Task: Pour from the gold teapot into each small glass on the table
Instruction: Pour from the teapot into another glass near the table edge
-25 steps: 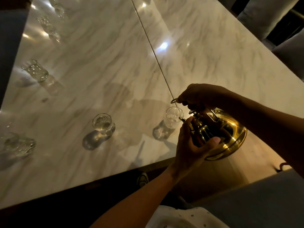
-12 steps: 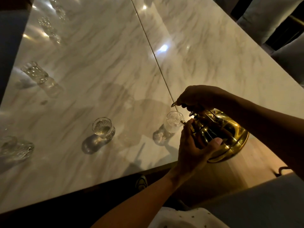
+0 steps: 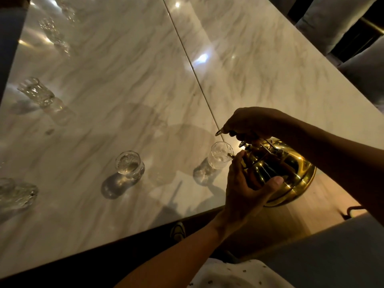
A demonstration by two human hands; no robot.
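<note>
The gold teapot is tilted to the left near the table's front edge, its spout at the rim of a small clear glass. My right hand grips the teapot's handle from above. My left hand curls round the front of the pot, thumb on its body. Another small glass stands to the left, a third at the far left edge, and one more further back. Two dim glasses stand at the far left. No stream is visible.
The white marble table has a seam running from the top middle to the glass under the spout. Its dark front edge runs below my left arm. Grey chairs stand at the upper right. A shoe shows below the table.
The teapot and both hands have stayed at the same glass, with the spout held at its rim. The view has shifted slightly.
</note>
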